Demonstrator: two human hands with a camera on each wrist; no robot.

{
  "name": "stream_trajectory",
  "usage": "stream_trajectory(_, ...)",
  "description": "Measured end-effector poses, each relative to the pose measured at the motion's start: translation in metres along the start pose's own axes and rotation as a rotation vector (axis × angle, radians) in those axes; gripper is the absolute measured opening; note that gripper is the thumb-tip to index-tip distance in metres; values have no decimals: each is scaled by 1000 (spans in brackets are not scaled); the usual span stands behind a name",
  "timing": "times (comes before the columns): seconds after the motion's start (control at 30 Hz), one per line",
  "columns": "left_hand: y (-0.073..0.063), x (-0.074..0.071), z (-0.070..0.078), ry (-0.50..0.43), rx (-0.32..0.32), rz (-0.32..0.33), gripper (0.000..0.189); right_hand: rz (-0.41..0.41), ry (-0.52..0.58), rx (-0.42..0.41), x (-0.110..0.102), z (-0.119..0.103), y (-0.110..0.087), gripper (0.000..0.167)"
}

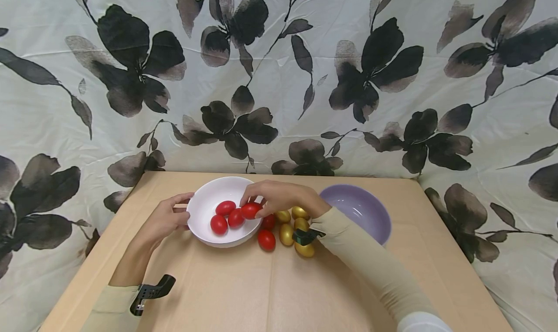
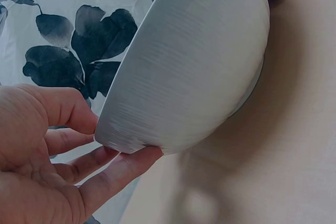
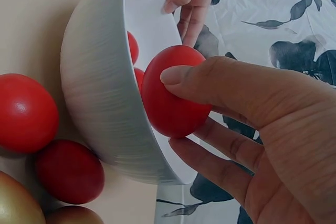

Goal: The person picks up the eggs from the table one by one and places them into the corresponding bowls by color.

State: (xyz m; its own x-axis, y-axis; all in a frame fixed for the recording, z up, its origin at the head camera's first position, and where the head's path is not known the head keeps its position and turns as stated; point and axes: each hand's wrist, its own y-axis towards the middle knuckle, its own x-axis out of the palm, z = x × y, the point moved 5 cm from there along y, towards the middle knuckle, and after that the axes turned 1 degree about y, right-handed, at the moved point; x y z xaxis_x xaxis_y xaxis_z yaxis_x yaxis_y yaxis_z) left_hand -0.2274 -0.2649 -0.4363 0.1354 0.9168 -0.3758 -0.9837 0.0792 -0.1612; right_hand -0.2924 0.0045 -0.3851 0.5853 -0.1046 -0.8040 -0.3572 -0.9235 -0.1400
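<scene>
A white bowl (image 1: 203, 233) stands on the table with several red eggs (image 1: 219, 224) inside. At its left rim my left hand (image 1: 167, 215) grips the edge; the left wrist view shows the thumb at the rim and fingers against the bowl's outer wall (image 2: 184, 72). My right hand (image 1: 281, 196) pinches a red egg (image 3: 176, 92) between thumb and fingers, just at the bowl's right rim. Two more red eggs (image 1: 267, 240) lie outside the bowl on its right. Beside them are several gold eggs (image 1: 286, 234), partly hidden under my right wrist.
A purple bowl (image 1: 362, 208) stands at the right, behind my right forearm, which covers part of it. The light wooden table (image 1: 226, 288) ends at a back edge, where a floral cloth (image 1: 305, 95) hangs.
</scene>
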Motion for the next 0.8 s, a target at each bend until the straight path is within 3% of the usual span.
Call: stream_trajectory(0.8, -2, 0, 2, 11, -10, -3, 66, -31, -3, 18, 8, 2, 12, 43)
